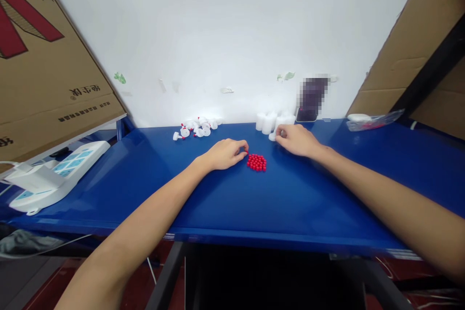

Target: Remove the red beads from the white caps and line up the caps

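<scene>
A small cluster of several red beads point(256, 162) lies on the blue table point(232, 198). My left hand point(225, 153) rests just left of the cluster, fingers curled, with thumb and forefinger pinched on one red bead at the cluster's edge. My right hand point(296, 139) lies behind and to the right of the beads, its fingers closed on a small white plastic piece point(272, 136). A group of white plastic pieces point(274, 121) stands right behind that hand. Further left, near the wall, lies a pile of white pieces with red beads fitted point(197, 128).
A white power strip point(54, 174) with a plugged adapter sits at the table's left end under a slanted cardboard box point(43, 58). A blurred dark object point(312, 99) leans on the wall. A clear plastic bag point(374, 120) lies at the right, beside more cardboard point(410, 43).
</scene>
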{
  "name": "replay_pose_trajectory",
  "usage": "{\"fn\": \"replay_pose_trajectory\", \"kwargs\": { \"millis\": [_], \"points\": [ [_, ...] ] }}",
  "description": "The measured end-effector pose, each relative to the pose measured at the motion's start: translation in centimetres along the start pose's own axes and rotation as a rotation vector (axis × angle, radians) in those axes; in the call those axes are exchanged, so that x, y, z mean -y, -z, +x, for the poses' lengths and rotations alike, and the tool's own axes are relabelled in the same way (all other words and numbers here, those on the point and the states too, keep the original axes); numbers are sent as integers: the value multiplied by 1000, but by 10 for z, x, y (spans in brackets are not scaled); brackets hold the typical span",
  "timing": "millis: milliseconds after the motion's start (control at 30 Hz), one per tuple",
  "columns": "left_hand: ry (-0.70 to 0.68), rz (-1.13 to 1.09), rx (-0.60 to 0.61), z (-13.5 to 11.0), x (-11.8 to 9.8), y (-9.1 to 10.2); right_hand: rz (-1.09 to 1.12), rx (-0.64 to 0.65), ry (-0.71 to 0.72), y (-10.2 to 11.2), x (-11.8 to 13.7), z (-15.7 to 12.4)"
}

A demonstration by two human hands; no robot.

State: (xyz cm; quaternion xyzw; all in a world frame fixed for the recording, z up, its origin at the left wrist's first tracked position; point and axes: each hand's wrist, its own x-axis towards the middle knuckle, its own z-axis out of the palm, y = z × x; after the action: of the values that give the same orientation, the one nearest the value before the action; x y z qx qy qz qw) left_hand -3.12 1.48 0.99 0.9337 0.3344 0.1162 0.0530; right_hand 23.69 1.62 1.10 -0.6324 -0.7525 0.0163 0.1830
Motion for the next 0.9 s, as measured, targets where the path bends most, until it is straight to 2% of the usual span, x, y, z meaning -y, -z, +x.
{"fn": "replay_pose_trajectory", "kwargs": {
  "millis": [333, 600, 900],
  "points": [
    [-19, -5, -1, 1, 1, -2, -11, 36, 9, -2, 0, -1],
    [-26, -58, -4, 1, -5, -2, -89, -90, 83, 2, 6, 1],
    [-41, -79, 0, 1, -3, -4, 57, 4, 38, -2, 3, -1]
  ]
}}
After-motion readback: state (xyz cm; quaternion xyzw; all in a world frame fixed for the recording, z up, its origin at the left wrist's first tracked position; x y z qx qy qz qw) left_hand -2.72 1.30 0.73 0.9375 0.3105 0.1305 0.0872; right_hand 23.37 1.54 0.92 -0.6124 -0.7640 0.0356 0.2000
